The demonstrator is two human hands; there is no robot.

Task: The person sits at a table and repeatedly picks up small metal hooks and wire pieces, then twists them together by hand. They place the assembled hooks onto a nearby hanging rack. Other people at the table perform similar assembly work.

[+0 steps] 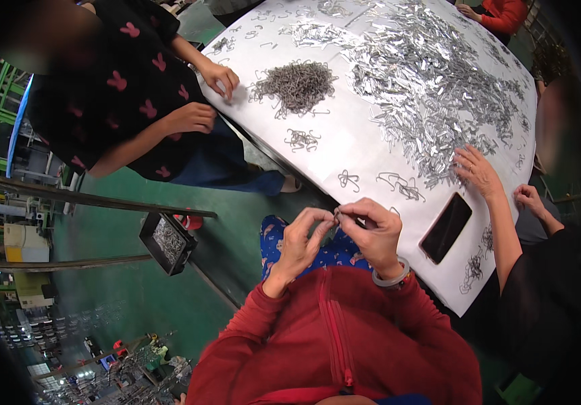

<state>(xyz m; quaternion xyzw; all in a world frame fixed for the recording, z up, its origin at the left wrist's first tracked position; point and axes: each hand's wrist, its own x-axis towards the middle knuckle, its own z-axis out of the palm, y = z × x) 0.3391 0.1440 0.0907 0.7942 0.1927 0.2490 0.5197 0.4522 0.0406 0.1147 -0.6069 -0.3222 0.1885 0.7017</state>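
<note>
In front of my chest, just off the table's near edge, my left hand (302,236) and my right hand (375,233) meet fingertip to fingertip. Both are closed in a pinch on one small grey metal piece (336,214); the fingers cover most of it, so its exact shape is hidden. Closest to them on the white table top (371,223) lie small clusters of bent wire hooks (402,186) and a few more hooks (348,180). A black-screened phone (446,228) rests to the right of my right hand.
A heap of wire hooks (300,86) and a wide spread of flat shiny metal pieces (425,81) cover the far table. A co-worker's hand (477,170) touches that spread; another person's hands (219,79) are at the left edge. A black crate (169,241) stands lower left.
</note>
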